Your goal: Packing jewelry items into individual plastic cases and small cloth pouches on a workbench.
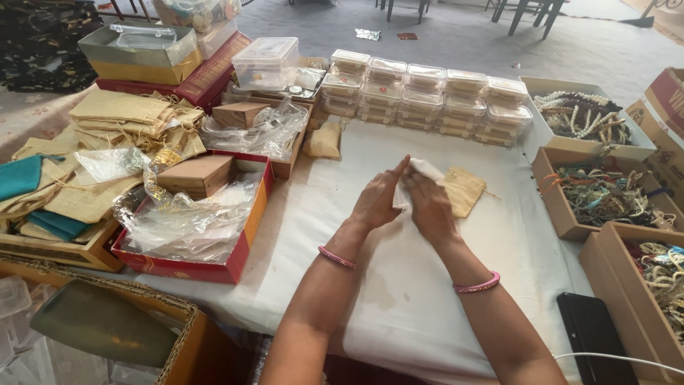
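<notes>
White pouch (422, 171) pinched between my left hand (376, 201) and right hand (429, 207), fingers closed on it, above the desk (399, 285). Probably cloth. Tan jute pouch (464, 190) just beside.

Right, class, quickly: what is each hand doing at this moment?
Left hand: closed on the small white piece.
Right hand: closed on the same white piece, above the beige pouch.

Two hands (402, 199), two pink bangles (337, 257), three bead boxes (598, 192), two wooden boxes (196, 175)
</notes>
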